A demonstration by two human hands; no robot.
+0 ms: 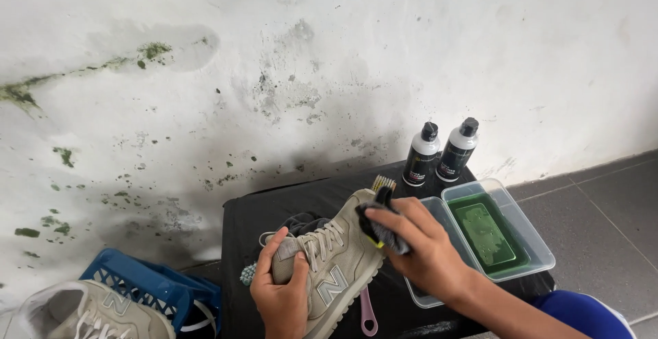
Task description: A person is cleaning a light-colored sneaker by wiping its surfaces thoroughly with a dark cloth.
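Beige sneaker (336,260) sits tilted on the black-covered table (240,243), toe pointing away toward the wall, heel toward the person. Left hand (281,291) wraps the near side of the sneaker by the tongue and laces, fingers curled shut around it, thumb up along the laces. Right hand (421,246) is over the sneaker's toe end, fingers closed on a dark cloth (384,229) with a yellow edge, cloth pressed on the toe upper. A brush (382,183) with pale bristles sticks up just beyond the sneaker's toe; cannot tell whether the right hand holds it too. Right of the sneaker, a clear plastic tub (531,243) holds a green tray with liquid, just beside the right hand. Behind the tub, beyond the sneaker's toe, two black-and-white bottles (439,150) stand upright, close together. A pink handle (367,315) pokes out from under the sneaker's near side. Left of the sneaker, off the table, blue crate (151,287) on the floor, second beige sneaker (89,311) in front of it. Stained white wall (308,58) behind everything.
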